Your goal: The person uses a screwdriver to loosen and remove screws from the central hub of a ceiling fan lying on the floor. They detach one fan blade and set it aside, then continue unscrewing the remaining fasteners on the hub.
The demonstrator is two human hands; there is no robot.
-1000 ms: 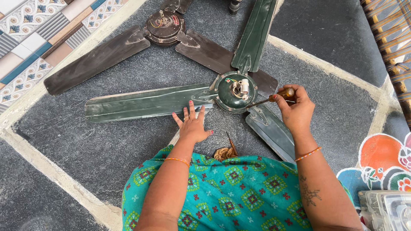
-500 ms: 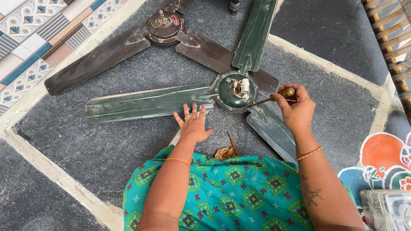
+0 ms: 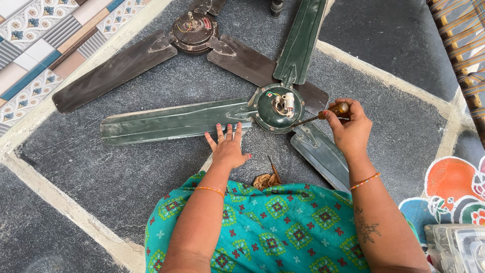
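A dark green ceiling fan (image 3: 278, 108) lies on the grey stone floor with its motor hub open and wires showing. My right hand (image 3: 350, 129) is shut on a screwdriver (image 3: 323, 115) with a brown handle, its tip against the hub's right rim. My left hand (image 3: 227, 146) rests flat, fingers apart, on the near edge of the fan's long left blade (image 3: 166, 121). A second, brown ceiling fan (image 3: 193, 33) lies farther away, its blade tucked under the green one.
Patterned wall tiles (image 3: 35, 40) run along the upper left. A woven cot edge (image 3: 462, 45) is at the upper right. A painted floor design (image 3: 452, 192) and a clear plastic box (image 3: 457, 247) sit at the lower right. A small tool (image 3: 270, 177) lies by my lap.
My left hand's fingers have drawn slightly closer together on the blade. My right hand and the screwdriver have barely moved.
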